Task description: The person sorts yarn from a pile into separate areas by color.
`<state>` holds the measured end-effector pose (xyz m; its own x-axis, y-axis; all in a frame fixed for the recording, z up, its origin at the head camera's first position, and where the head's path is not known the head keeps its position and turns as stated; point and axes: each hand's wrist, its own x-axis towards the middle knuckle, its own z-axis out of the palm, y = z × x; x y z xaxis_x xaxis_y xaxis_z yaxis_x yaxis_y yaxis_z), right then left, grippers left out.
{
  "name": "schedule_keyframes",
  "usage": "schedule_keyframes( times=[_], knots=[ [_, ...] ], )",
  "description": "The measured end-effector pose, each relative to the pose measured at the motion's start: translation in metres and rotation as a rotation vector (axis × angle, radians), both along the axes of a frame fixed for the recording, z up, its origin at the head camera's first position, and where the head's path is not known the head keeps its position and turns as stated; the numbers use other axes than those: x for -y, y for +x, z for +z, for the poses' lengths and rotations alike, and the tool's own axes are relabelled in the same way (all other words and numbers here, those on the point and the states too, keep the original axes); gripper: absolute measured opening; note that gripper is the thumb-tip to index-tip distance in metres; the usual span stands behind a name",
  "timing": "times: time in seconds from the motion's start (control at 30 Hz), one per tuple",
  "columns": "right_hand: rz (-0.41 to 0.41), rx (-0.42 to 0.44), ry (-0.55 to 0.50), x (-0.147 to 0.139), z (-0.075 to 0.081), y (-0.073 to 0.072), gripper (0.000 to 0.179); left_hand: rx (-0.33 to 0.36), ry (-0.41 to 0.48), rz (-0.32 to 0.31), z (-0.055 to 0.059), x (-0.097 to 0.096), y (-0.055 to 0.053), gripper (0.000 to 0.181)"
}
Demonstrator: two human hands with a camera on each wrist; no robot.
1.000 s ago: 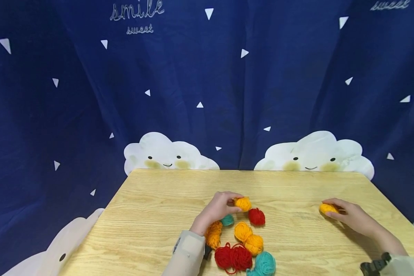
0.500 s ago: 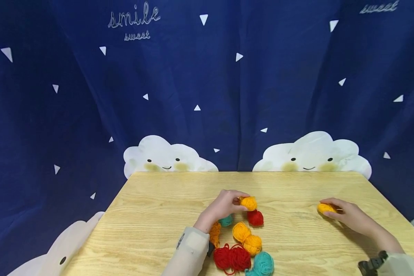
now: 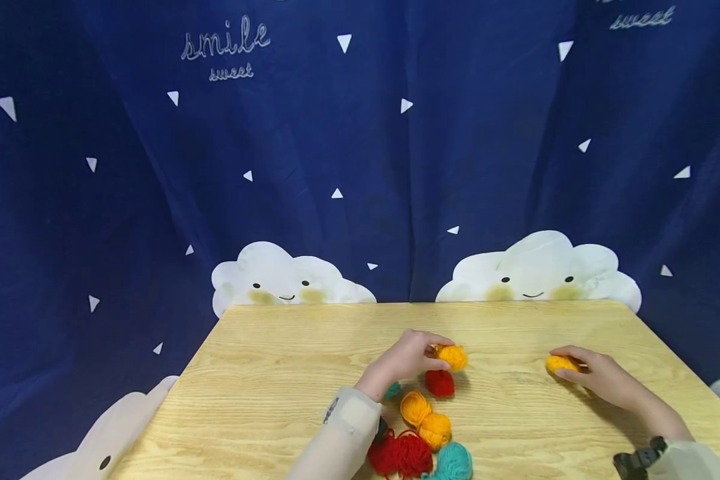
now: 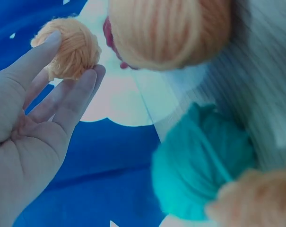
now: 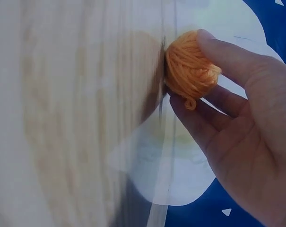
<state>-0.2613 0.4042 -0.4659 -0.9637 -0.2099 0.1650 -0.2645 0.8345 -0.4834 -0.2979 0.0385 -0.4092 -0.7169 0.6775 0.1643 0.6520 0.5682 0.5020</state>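
My left hand (image 3: 409,355) pinches a small yellow ball of yarn (image 3: 454,357) between thumb and fingertips, over the middle of the table. In the left wrist view that yarn ball (image 4: 69,47) looks pale orange. Just below it in the head view lies a red yarn ball (image 3: 440,384). Off to the right, my right hand (image 3: 600,375) grips another yellow ball of yarn (image 3: 561,364), low at the tabletop. The right wrist view shows this ball (image 5: 191,66) between thumb and fingers, a short loop of yarn hanging from it.
Nearer me on the wooden table (image 3: 264,373) lie two yellow yarn balls (image 3: 426,420), red yarn balls (image 3: 402,453) and a teal yarn ball (image 3: 454,461). Another teal ball (image 3: 392,391) is partly hidden by my left wrist. A blue curtain (image 3: 312,133) hangs behind the table.
My left hand has moved right with its yellow yarn ball, from left of the red ball to above and right of it. The right hand keeps its hold, nearly still. The head view has shifted slightly.
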Motion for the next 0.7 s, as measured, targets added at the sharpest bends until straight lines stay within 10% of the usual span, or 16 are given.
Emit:
schedule_keyframes(
  times=[0.7],
  knots=[
    [-0.001, 0.003, -0.033, -0.001, -0.001, 0.001, 0.043, -0.073, -0.161, -0.046, 0.002, -0.055, -0.004, 0.039]
  ],
)
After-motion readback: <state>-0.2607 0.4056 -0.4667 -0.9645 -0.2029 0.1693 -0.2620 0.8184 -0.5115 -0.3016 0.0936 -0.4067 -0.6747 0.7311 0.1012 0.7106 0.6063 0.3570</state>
